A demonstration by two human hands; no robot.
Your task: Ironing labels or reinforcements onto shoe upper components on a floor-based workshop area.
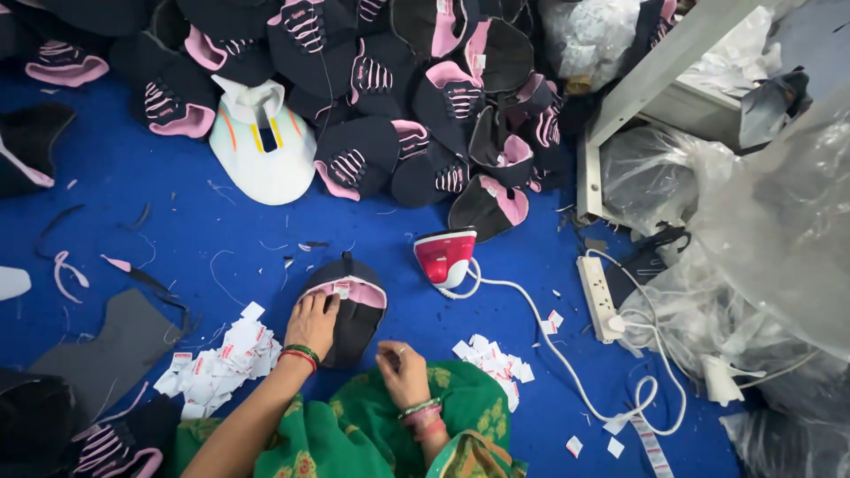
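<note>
Left hand (312, 323) flat and open, pressing a small white label onto the pink-lined collar of a black fabric shoe upper (350, 305) lying on the blue mat (177, 221), near its bottom edge. Right hand (400, 370) curled shut just beside, fingertips pinched; whether around a label, cannot tell. Best done with the label kept square and pressed firmly before lifting. Red-and-white iron (445, 257) just right of the upper, corded to a white power strip (599, 298). Loose white labels (221, 358) heaped left of the hand. Clear plastic bags (761, 248) at the right edge, contents unclear.
</note>
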